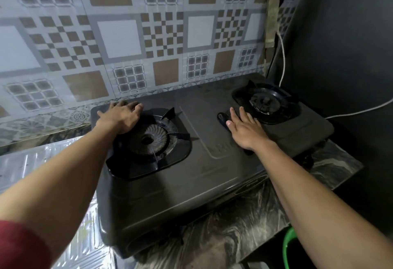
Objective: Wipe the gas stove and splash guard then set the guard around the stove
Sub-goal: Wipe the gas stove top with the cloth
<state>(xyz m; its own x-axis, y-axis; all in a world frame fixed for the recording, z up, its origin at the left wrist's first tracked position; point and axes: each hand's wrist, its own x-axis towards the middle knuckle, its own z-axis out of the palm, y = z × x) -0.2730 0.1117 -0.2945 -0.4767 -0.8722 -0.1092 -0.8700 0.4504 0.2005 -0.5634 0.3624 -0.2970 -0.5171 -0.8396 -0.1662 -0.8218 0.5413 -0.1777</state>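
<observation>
**Both hands flat on the stove**

Black two-burner stove (208, 175) is sitting on a dark marbled counter (240, 226), turned at an angle, its back edge close to the patterned tile wall (119, 34).

Left hand (119, 117) is resting palm down on the stove's back left corner, just beside the left burner (148, 139). Fingers are lying spread and nearly straight, reaching toward the wall. It is gripping nothing; heel of the hand is overlapping the rim of the burner's black drip pan.

Right hand (244, 128) is pressing palm down between the two burners, nearer the right burner (265, 101). Fingers are extended and slightly fanned. A dark cloth (223, 118) is showing under it, sticking out past the thumb side, with another dark bit poking out near the wrist. The hand is lying flat on the cloth, not curling around it.

Both forearms are stretching in from the near edge; a red sleeve (21, 245) is showing on the left arm.

A shiny ribbed foil sheet, seemingly the guard (27, 162), is lying flat on the counter left of the stove, passing under the left arm and running toward the near edge. It is not standing around the stove.

A white cable (282, 56) is hanging down the dark right wall behind the right burner. A green rim (287, 245) is peeking out below the counter edge, beside the right forearm.
</observation>
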